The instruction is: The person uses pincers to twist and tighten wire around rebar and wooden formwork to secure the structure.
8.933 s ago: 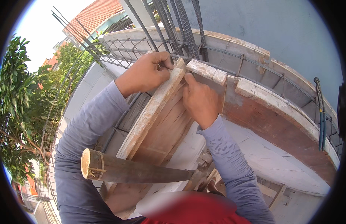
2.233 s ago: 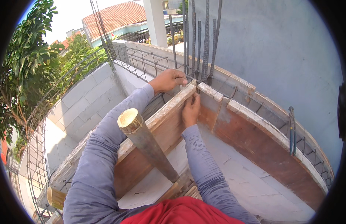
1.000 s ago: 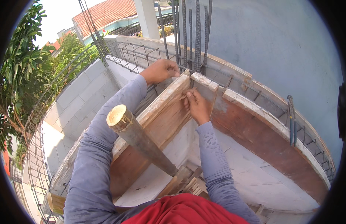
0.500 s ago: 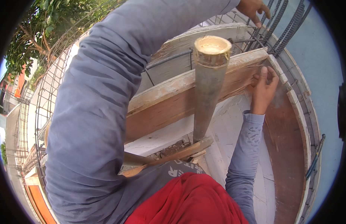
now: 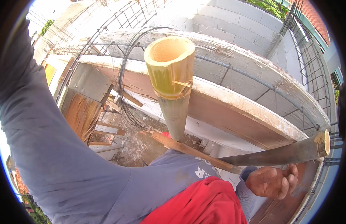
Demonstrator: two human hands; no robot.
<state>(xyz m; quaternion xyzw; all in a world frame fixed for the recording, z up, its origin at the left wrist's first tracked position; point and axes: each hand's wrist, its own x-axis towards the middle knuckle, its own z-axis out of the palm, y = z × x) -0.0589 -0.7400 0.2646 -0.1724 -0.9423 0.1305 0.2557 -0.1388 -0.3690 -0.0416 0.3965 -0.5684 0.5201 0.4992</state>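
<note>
Bamboo pole is slanting just beyond our right hand, which is curling loosely, half unfolded; our left sleeve is running out of view, leaving us unable to tell the left hand's state.

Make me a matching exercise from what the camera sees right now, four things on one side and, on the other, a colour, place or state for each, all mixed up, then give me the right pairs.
Things:
1. Wire
2. Right hand
3. Cloth
4. Block wall

Descriptions:
A. Red, at the bottom of the picture
B. Pale, near the top of the picture
C. Dark loops, left of the upright bamboo
D. Just below the slanting bamboo in the picture, fingers curled

Pairs: 1-C, 2-D, 3-A, 4-B
</note>
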